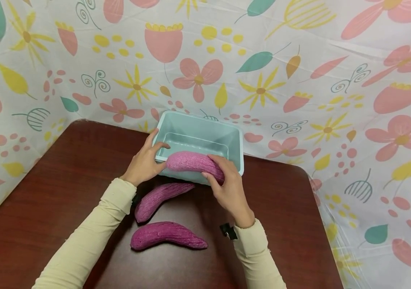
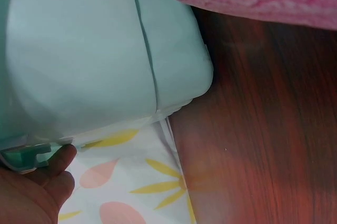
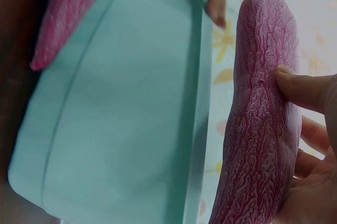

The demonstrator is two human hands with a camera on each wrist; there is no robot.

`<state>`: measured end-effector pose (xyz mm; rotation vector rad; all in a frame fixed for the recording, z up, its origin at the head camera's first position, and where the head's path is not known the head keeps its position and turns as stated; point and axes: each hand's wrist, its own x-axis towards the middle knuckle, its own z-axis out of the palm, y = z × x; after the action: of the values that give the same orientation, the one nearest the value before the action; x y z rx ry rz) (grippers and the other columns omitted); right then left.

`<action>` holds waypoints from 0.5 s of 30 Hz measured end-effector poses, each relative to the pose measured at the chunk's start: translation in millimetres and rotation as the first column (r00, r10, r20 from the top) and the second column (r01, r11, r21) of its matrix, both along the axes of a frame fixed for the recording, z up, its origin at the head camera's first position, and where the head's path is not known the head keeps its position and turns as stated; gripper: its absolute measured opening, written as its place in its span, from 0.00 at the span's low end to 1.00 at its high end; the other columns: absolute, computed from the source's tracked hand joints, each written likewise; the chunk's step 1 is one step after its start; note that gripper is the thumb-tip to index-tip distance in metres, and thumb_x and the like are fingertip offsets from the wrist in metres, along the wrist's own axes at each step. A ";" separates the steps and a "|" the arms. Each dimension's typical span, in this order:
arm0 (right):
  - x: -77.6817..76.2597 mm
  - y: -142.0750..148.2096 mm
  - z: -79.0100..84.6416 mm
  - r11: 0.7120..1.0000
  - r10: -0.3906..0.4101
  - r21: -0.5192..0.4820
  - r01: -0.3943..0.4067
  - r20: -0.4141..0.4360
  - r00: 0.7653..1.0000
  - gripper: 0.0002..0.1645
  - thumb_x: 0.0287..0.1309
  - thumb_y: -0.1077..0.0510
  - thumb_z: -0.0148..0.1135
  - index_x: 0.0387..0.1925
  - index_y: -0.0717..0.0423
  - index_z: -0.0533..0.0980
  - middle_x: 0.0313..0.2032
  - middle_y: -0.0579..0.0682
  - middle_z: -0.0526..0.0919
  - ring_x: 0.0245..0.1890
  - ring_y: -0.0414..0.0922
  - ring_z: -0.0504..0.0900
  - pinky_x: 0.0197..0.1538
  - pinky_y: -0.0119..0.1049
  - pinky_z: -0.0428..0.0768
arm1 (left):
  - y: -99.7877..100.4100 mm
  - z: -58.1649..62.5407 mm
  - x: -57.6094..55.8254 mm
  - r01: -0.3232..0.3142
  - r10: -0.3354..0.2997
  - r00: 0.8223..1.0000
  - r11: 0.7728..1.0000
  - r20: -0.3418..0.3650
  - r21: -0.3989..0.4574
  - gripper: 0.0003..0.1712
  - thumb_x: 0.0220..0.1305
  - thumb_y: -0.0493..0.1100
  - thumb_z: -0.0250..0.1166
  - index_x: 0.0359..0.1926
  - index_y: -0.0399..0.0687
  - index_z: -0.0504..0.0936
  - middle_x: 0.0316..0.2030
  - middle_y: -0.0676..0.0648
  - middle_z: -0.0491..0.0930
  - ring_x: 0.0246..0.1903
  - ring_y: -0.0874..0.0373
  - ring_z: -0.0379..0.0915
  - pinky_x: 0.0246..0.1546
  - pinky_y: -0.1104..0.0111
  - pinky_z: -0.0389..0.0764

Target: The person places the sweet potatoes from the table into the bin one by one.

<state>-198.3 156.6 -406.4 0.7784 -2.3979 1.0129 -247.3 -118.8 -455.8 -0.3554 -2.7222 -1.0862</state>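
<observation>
In the head view, my right hand (image 1: 228, 188) holds a pink-purple eggplant (image 1: 192, 162) over the front rim of a light blue plastic bin (image 1: 241, 158). Wrinkled skin covers this eggplant (image 3: 260, 108) in the right wrist view, where the thumb presses one side and the fingers lie behind. My left hand (image 1: 145, 160) grips the bin's left rim near its front corner, its thumb close to the eggplant's rounded end. Two more eggplants lie on the table in front of the bin: a curved one (image 1: 158, 200) and a darker one (image 1: 169, 235) nearer me.
The dark brown wooden table (image 1: 281, 224) reaches back to a flower-printed curtain (image 1: 198, 52) hanging behind and at both sides. The bin stands close against the curtain at the table's back edge. Its inside floor (image 1: 194, 142) is partly in sight.
</observation>
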 end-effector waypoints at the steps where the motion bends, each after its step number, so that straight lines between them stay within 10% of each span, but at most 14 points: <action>1: -1.7 0.6 0.9 1.000 -0.005 -0.005 0.005 -0.003 1.000 0.29 0.60 0.57 0.71 0.63 0.54 0.76 0.58 0.55 0.82 0.59 0.53 0.78 0.63 0.49 0.75 | 0.1 0.0 0.3 -0.002 0.002 1.000 1.000 -0.002 -0.001 0.23 0.62 0.50 0.70 0.57 0.57 0.78 0.81 0.47 0.40 0.36 0.49 0.80 0.27 0.59 0.77; 15: -23.8 -5.5 9.6 1.000 0.007 -0.009 -0.007 0.001 1.000 0.28 0.62 0.56 0.70 0.63 0.56 0.76 0.58 0.56 0.82 0.59 0.55 0.78 0.65 0.51 0.73 | 0.7 0.3 1.1 -0.019 0.019 1.000 1.000 0.008 -0.011 0.32 0.62 0.66 0.67 0.60 0.55 0.78 0.82 0.48 0.41 0.69 0.40 0.68 0.44 0.47 0.82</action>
<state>-222.1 151.1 -396.9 0.7839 -2.3915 1.0257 -246.2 -118.1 -455.5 -0.3270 -2.7337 -1.0703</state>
